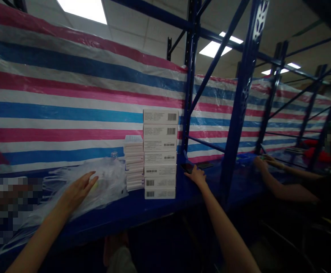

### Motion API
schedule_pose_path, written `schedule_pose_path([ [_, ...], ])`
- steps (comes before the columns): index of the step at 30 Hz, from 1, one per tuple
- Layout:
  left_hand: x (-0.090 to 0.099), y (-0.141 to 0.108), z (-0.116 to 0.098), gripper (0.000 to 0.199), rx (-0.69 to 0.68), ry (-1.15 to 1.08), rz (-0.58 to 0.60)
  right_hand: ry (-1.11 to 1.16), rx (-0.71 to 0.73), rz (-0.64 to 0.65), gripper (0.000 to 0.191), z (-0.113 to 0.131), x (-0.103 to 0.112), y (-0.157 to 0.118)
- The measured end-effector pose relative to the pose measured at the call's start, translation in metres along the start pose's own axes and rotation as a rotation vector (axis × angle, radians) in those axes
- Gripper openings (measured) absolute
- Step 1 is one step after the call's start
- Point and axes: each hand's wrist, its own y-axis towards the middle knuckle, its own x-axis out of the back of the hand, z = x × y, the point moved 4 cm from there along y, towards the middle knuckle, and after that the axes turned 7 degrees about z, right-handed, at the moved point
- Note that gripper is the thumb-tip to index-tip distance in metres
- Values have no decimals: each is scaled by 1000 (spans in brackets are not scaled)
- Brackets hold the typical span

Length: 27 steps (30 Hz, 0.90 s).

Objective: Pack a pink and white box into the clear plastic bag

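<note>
My left hand (78,188) hovers over or rests on a heap of clear plastic bags (108,180), its fingers stretched out and nothing held; whether it touches the plastic I cannot tell. Right of the bags stands a pile of thin white packets (134,163). Beside that pile rises a taller column of white boxes (160,157) with barcodes on their ends. Past the column, my right hand (197,176) has its thumb and fingers about the near end of a dark, flat, phone-like object (187,167) lying by the rack post.
The blue shelf (120,216) carries all of this. Blue rack posts (235,113) and braces stand close on the right. Striped plastic sheeting (82,94) hangs behind. At the right, a co-worker's hands (264,163) are near a blue tray (245,157). Another dark flat thing (205,165) lies behind my right hand.
</note>
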Motion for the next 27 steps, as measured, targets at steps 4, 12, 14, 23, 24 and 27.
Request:
schedule_pose_path([
  [4,5,2,-2,31,44,1,19,20,36,15,58,9,0,17],
  [12,11,10,-5,23,18,61,66,48,85,-10,66,7,-9,34],
  [14,9,9,-2,24,32,47,94,73,88,-34,60,8,-9,34],
  [23,12,9,-2,31,231,-117,141,108,255,-398,42,16,-2,27],
  [24,11,9,-3,33,233,-133,145,128,283,-461,44,16,-1,27],
  [27,6,5,-3,34,244,-157,160,195,366,-619,51,15,2,29],
])
